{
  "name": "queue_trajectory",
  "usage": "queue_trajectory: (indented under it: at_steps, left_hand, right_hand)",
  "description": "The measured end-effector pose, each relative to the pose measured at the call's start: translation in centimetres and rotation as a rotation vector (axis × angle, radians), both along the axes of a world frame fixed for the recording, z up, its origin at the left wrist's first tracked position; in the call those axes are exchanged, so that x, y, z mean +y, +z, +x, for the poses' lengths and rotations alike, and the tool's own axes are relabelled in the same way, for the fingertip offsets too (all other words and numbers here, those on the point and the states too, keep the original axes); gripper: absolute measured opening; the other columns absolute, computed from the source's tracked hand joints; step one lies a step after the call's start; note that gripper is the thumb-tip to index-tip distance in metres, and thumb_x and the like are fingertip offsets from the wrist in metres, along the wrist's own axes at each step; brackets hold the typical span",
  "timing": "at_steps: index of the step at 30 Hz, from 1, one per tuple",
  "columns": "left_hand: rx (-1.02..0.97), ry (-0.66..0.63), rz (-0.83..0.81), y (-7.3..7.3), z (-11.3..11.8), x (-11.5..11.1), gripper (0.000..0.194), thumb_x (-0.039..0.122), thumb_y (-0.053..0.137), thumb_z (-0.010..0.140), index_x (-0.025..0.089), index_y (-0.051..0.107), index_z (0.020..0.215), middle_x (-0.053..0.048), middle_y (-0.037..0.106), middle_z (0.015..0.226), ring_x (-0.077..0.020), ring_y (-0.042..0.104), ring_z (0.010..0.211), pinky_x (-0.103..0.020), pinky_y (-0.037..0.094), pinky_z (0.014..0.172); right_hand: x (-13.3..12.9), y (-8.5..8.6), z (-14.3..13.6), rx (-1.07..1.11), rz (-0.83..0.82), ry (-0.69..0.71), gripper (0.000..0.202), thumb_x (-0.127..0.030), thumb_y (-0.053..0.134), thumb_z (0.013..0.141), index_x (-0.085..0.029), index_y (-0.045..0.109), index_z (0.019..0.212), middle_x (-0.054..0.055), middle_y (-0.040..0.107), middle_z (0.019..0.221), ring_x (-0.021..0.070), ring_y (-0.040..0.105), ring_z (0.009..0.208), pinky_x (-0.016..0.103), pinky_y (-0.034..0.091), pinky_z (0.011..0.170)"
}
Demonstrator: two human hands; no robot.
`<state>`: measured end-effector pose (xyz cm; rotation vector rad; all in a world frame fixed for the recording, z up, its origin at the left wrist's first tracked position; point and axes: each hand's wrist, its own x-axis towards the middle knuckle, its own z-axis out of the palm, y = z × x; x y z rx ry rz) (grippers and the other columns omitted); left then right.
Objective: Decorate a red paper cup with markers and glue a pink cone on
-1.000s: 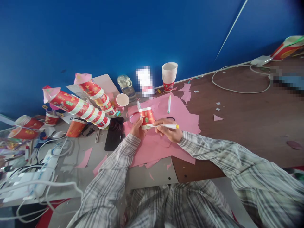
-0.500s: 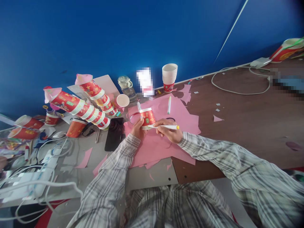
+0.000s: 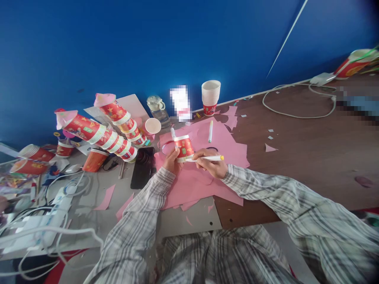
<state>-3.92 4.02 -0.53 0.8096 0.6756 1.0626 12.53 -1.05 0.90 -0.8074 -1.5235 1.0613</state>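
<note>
A red paper cup (image 3: 184, 146) with gold stars is gripped at its left side by my left hand (image 3: 173, 161), its white rim facing down toward me. My right hand (image 3: 212, 162) is closed around a white marker (image 3: 213, 158) with a yellow end, its tip at the cup's lower rim. Both hands are over pink paper (image 3: 227, 150) spread on the table. A second marker (image 3: 210, 131) with a green end lies on that paper, and another white marker (image 3: 173, 133) is just behind the cup.
Two stacks of red cups with pink tips, the nearer stack (image 3: 97, 134) and the farther one (image 3: 121, 118), lean at left. A black phone (image 3: 142, 167), a water bottle (image 3: 159, 110), upright nested cups (image 3: 210, 96) and a white power strip (image 3: 55, 215) stand or lie around. Pink scraps are scattered about.
The marker's tip has shifted slightly along the cup's lower rim. Both hands keep their hold, and the view has moved a little.
</note>
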Motion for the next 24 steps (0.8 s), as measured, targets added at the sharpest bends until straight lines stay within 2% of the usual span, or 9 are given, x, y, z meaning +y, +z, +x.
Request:
queue_trajectory:
  at_steps: [4, 8, 11, 14, 16, 19, 21, 24]
  left_hand:
    - [-0.01, 0.003, -0.003, 0.1, 0.1, -0.1, 0.05, 0.042, 0.068, 0.061, 0.015, 0.055, 0.101, -0.012, 0.064, 0.097, -0.0295, 0.057, 0.099, -0.043, 0.047, 0.084]
    - [-0.017, 0.005, -0.025, 0.1, 0.1, 0.0, 0.051, 0.042, 0.069, 0.06, 0.015, 0.056, 0.1, -0.012, 0.064, 0.098, -0.0303, 0.055, 0.102, -0.045, 0.046, 0.087]
    - [-0.02, 0.003, -0.051, 0.3, 0.0, 0.1, 0.053, 0.045, 0.07, 0.058, 0.016, 0.056, 0.1, -0.011, 0.064, 0.099, -0.0312, 0.054, 0.104, -0.047, 0.044, 0.088]
    - [-0.043, -0.045, -0.096, 0.7, -0.4, 0.2, 0.056, 0.05, 0.066, 0.059, 0.015, 0.055, 0.101, -0.012, 0.064, 0.099, -0.032, 0.053, 0.105, -0.051, 0.043, 0.089]
    - [-0.078, -0.088, -0.112, 1.0, -0.6, 0.2, 0.056, 0.052, 0.062, 0.062, 0.015, 0.054, 0.103, -0.011, 0.064, 0.1, -0.032, 0.053, 0.104, -0.052, 0.041, 0.09]
    - [-0.124, -0.133, -0.121, 1.3, -1.0, 0.2, 0.055, 0.052, 0.059, 0.066, 0.016, 0.052, 0.107, -0.01, 0.064, 0.101, -0.0316, 0.053, 0.103, -0.054, 0.04, 0.091]
    - [-0.147, -0.144, -0.133, 1.4, -1.1, 0.3, 0.052, 0.05, 0.056, 0.068, 0.017, 0.052, 0.108, -0.01, 0.063, 0.102, -0.0307, 0.054, 0.102, -0.053, 0.04, 0.091]
    - [-0.178, -0.121, -0.132, 1.3, -1.2, 0.4, 0.047, 0.048, 0.052, 0.072, 0.017, 0.053, 0.107, -0.009, 0.062, 0.105, -0.0286, 0.053, 0.103, -0.05, 0.039, 0.093]
  right_hand:
    - [0.1, -0.3, 0.0, 0.044, -0.04, 0.012, 0.025, -0.034, 0.048, 0.082, -0.014, 0.06, 0.091, 0.001, 0.059, 0.061, 0.0093, 0.047, 0.041, 0.023, 0.038, 0.04]
    - [0.2, -0.4, 0.0, 0.067, -0.041, 0.041, 0.022, -0.034, 0.051, 0.081, -0.014, 0.06, 0.086, 0.0, 0.057, 0.057, 0.0086, 0.044, 0.04, 0.022, 0.036, 0.039]
    - [0.3, -0.2, 0.0, 0.177, -0.087, 0.036, 0.024, -0.038, 0.052, 0.081, -0.015, 0.059, 0.084, -0.002, 0.056, 0.053, 0.0083, 0.043, 0.038, 0.021, 0.034, 0.037]
    - [0.7, -0.1, 0.1, 0.311, -0.091, -0.023, 0.029, -0.043, 0.053, 0.082, -0.016, 0.058, 0.091, -0.001, 0.059, 0.06, 0.0092, 0.047, 0.04, 0.023, 0.038, 0.039]
    - [1.1, 0.0, 0.2, 0.367, -0.071, -0.066, 0.034, -0.046, 0.052, 0.083, -0.017, 0.056, 0.1, 0.001, 0.061, 0.069, 0.0111, 0.053, 0.045, 0.026, 0.045, 0.044]
    - [1.3, 0.1, 0.1, 0.413, -0.067, -0.123, 0.039, -0.049, 0.051, 0.083, -0.02, 0.053, 0.11, 0.004, 0.062, 0.083, 0.0157, 0.063, 0.06, 0.035, 0.055, 0.062]
    - [1.2, 0.2, 0.0, 0.394, -0.072, -0.145, 0.04, -0.049, 0.054, 0.081, -0.022, 0.053, 0.111, 0.005, 0.062, 0.09, 0.0181, 0.066, 0.072, 0.041, 0.056, 0.075]
    - [0.8, 0.2, -0.2, 0.311, -0.06, -0.126, 0.041, -0.05, 0.054, 0.081, -0.023, 0.052, 0.113, 0.007, 0.062, 0.099, 0.0209, 0.067, 0.084, 0.044, 0.054, 0.084]
